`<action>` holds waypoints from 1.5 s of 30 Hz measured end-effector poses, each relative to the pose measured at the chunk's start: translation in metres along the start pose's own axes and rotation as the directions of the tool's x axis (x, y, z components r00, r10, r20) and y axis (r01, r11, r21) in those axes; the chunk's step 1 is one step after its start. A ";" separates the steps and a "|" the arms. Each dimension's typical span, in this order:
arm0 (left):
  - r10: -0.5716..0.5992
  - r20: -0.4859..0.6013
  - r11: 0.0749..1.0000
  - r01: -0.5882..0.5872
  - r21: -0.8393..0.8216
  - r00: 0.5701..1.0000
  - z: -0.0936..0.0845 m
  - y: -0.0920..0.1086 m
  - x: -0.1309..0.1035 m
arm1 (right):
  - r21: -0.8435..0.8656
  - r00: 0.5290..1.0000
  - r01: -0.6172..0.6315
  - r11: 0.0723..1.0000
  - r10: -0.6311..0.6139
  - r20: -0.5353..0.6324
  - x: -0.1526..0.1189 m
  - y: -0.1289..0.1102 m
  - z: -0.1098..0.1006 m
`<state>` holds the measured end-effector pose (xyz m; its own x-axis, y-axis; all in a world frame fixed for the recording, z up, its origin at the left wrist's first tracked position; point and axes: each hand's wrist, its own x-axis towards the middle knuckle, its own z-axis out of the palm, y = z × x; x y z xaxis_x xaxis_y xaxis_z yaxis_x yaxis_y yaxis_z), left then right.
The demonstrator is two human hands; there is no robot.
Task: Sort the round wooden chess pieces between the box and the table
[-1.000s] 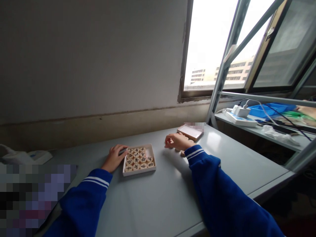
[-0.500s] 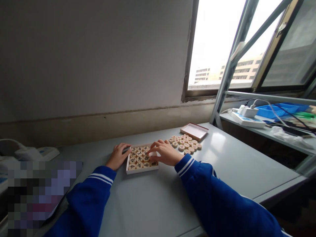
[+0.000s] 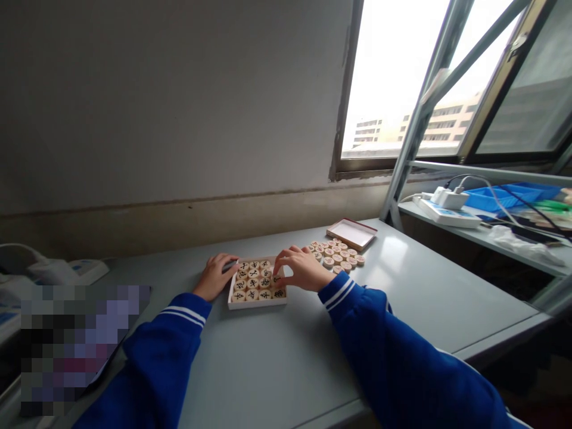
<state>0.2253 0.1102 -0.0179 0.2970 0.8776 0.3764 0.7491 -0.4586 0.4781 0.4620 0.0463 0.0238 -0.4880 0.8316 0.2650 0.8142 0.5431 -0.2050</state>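
A shallow white box [image 3: 257,305] on the desk holds rows of round wooden Chinese chess pieces [image 3: 252,283] with dark characters. My left hand [image 3: 216,276] grips the box's left side, thumb at the rim. A small dark strip [image 3: 229,266] shows between its thumb and fingers; I cannot tell what it is. Over the box's right column, my right hand [image 3: 304,269] is closed, thumb and fingertips on a chess piece [image 3: 276,279] there. Its fingers partly cover the upper right of the box. Just beyond this hand, loose pieces with reddish characters [image 3: 336,255] lie grouped on the desk.
Behind the loose pieces sits the box lid [image 3: 352,233], inner side up. A power strip [image 3: 449,211] and blue trays [image 3: 500,196] occupy the shelf at right, beside a metal post [image 3: 413,131]. Another power strip [image 3: 87,271] and a blurred-out flat item [image 3: 84,351] are at left.
My right hand has shifted slightly right and up, its fingertips now at the upper part of the right column, where a piece shows. My left hand stays at the box.
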 end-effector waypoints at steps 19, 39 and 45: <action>0.030 -0.006 1.000 -0.030 -0.004 1.000 0.002 -0.005 0.002 | -0.122 0.935 -0.309 0.943 0.325 0.140 -0.021 0.061 -0.042; 0.039 -0.029 0.999 -0.038 0.029 0.999 0.002 -0.002 -0.001 | -0.023 0.989 0.146 0.989 -0.145 0.039 -0.011 -0.013 -0.002; 0.051 -0.019 0.996 -0.050 0.071 0.999 0.000 -0.001 -0.001 | 0.123 0.992 0.100 0.987 -0.109 0.070 -0.008 -0.013 -0.004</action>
<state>0.2249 0.1099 -0.0187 0.3234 0.8502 0.4155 0.7737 -0.4904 0.4012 0.4567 0.0323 0.0280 -0.5948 0.7734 0.2191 0.7165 0.6336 -0.2918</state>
